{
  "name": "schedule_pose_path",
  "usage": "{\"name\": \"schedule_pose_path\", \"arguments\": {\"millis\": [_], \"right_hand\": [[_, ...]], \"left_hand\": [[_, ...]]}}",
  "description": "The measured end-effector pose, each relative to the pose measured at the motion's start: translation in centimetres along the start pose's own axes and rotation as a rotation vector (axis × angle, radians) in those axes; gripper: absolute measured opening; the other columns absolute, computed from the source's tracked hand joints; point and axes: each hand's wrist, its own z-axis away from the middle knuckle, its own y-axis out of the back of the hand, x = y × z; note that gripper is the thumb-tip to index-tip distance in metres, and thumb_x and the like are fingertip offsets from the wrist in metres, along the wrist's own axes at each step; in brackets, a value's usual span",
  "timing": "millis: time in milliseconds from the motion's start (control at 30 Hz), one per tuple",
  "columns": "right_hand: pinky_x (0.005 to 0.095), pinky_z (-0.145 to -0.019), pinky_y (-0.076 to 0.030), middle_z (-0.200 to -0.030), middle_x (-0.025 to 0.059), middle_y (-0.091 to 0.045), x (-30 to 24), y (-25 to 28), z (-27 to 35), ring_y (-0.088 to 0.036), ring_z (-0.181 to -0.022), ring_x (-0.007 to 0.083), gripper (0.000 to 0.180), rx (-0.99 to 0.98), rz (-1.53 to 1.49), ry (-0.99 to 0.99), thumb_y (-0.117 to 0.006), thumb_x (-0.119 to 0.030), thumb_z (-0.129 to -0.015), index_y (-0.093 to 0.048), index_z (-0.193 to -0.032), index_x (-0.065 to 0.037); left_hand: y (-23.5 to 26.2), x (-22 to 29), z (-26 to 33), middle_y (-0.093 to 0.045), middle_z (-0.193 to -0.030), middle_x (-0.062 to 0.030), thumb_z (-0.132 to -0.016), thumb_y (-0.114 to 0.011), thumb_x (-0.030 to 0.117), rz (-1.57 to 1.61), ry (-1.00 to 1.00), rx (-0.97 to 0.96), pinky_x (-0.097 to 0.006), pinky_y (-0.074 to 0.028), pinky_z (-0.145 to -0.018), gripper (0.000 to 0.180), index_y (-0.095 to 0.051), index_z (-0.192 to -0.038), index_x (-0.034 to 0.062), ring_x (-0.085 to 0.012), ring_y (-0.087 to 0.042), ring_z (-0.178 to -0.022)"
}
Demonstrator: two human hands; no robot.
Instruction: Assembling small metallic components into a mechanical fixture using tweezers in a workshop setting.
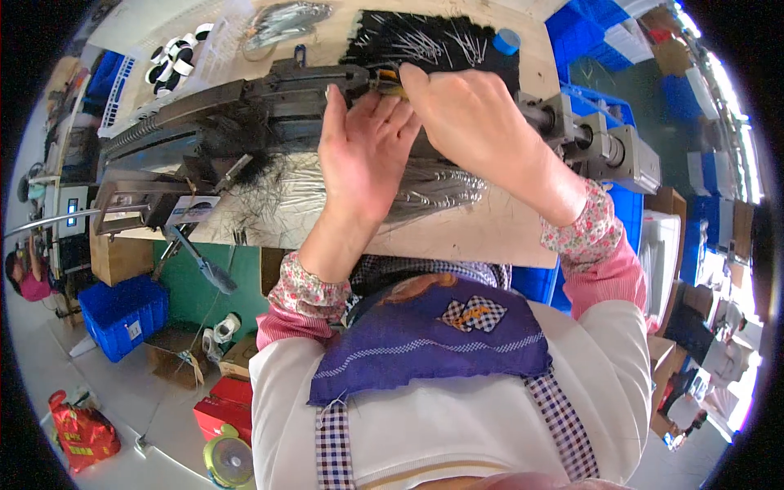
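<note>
My left hand [365, 151] is turned palm up beside the dark metal machine [286, 102], thumb apart and fingers reaching towards the machine's tip. My right hand [469, 114] is closed at that same tip, its fingertips pinched together; what they hold is hidden. A small yellow part [398, 91] shows between the two hands. Behind them lies a black mat or bristle pile [371, 37] with several thin silver wire pieces [425, 49] on it. More silver wire pieces [437, 189] lie on the wooden table [490, 237] under my wrists.
A white plastic basket [122, 90] holds black-and-white rolls [175, 61]. Bagged wires [290, 23] and a blue round cap [506, 42] lie at the back. Grey cylindrical machine parts [600, 143] stand at right. Loose dark bristles [253, 167] litter the left. A blue bin [122, 314] sits on the floor.
</note>
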Motion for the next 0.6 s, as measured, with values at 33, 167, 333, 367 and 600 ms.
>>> {"name": "schedule_pose_path", "arguments": {"millis": [33, 167, 333, 367, 600], "right_hand": [[0.0341, -0.048, -0.051, -0.06, 0.0135, -0.06, 0.1, -0.3, 0.1, -0.066, -0.059, 0.0287, 0.014, 0.031, 0.036, 0.019, -0.06, -0.006, -0.07, -0.055, -0.077, 0.005], [0.0449, -0.053, -0.048, -0.061, 0.0161, -0.057, 0.8, -0.5, 1.2, -0.062, -0.064, 0.0383, 0.017, -0.05, -0.163, -0.155, -0.052, -0.003, -0.08, -0.049, -0.097, -0.001], [0.0458, -0.067, -0.049, -0.094, 0.0167, -0.062, -0.1, -1.5, 9.7, -0.062, -0.084, 0.0359, 0.02, -0.363, -0.464, -0.147, -0.056, -0.012, -0.082, -0.051, -0.1, -0.005], [0.046, -0.07, -0.049, -0.1, 0.0157, -0.062, -0.2, -2.5, 11.4, -0.062, -0.088, 0.0351, 0.021, -0.46, -0.48, -0.104, -0.057, -0.014, -0.082, -0.052, -0.101, -0.006], [0.0471, -0.073, -0.05, -0.089, 0.0177, -0.064, -1.3, -7.0, 12.8, -0.063, -0.086, 0.0371, 0.017, -0.408, -0.421, -0.214, -0.053, -0.009, -0.079, -0.058, -0.094, -0.003]], "left_hand": [[0.2, 0.0, -0.2, -0.055, -0.113, -0.011, -0.098, -0.036, 0.048, -0.002, 0.019, 0.01, -0.038, -0.032, -0.108, 0.054, -0.051, -0.111, -0.0021, -0.0246, -0.05, -0.114], [1.0, -0.9, -0.2, -0.055, -0.116, -0.0054, -0.098, -0.044, 0.041, -0.131, -0.019, -0.041, -0.036, -0.032, -0.107, 0.041, -0.051, -0.114, 0.0036, -0.0193, -0.048, -0.115], [1.9, -4.8, -0.1, -0.056, -0.111, -0.0001, -0.094, -0.057, 0.028, -0.125, -0.097, 0.115, -0.028, -0.033, -0.099, 0.021, -0.054, -0.106, 0.0103, -0.0129, -0.049, -0.107], [2.1, -5.6, -0.3, -0.056, -0.111, -0.002, -0.094, -0.057, 0.028, -0.148, -0.059, 0.152, -0.03, -0.034, -0.1, 0.023, -0.054, -0.106, 0.0093, -0.0147, -0.05, -0.107], [2.8, -1.9, 7.7, -0.048, -0.134, -0.0164, -0.088, -0.061, 0.02, -0.447, 0.025, -0.033, -0.038, -0.034, -0.105, 0.051, -0.043, -0.131, -0.0025, -0.0272, -0.043, -0.129]]}}
